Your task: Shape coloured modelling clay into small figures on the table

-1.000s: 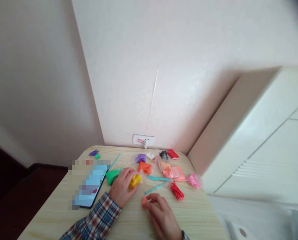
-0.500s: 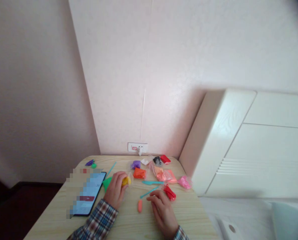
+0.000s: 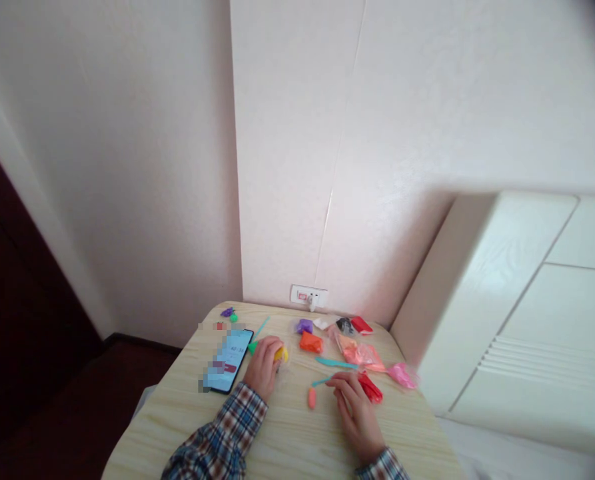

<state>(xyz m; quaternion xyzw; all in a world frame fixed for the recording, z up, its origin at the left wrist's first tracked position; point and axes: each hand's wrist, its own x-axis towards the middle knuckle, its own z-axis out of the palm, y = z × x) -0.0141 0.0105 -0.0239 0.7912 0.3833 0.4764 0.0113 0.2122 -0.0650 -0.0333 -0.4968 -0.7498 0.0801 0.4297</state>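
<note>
My left hand (image 3: 263, 368) is closed round a clear bag of yellow clay (image 3: 281, 354), partly hidden by the fingers. Just behind that hand lies a green piece (image 3: 252, 347). My right hand (image 3: 356, 412) rests on the table with its fingers loosely bent and apart, holding nothing I can see. Its fingertips are by a thin blue modelling tool (image 3: 321, 383), and they hide part of it. A small salmon-coloured clay roll (image 3: 312, 398) lies between my hands. Against the right hand's far side is a bag of red clay (image 3: 370, 388).
A phone (image 3: 234, 360) lies on the left of the wooden table (image 3: 287, 440). Toward the back are bags of purple clay (image 3: 304, 326), orange clay (image 3: 311, 342), black clay (image 3: 346, 325) and pink clay (image 3: 402, 375). A blue plastic knife (image 3: 336, 363) lies before them.
The camera view has turned left, so the table and hands appear farther right. My left hand keeps its hold on the yellow clay bag; my right hand stays beside the red bag.
</note>
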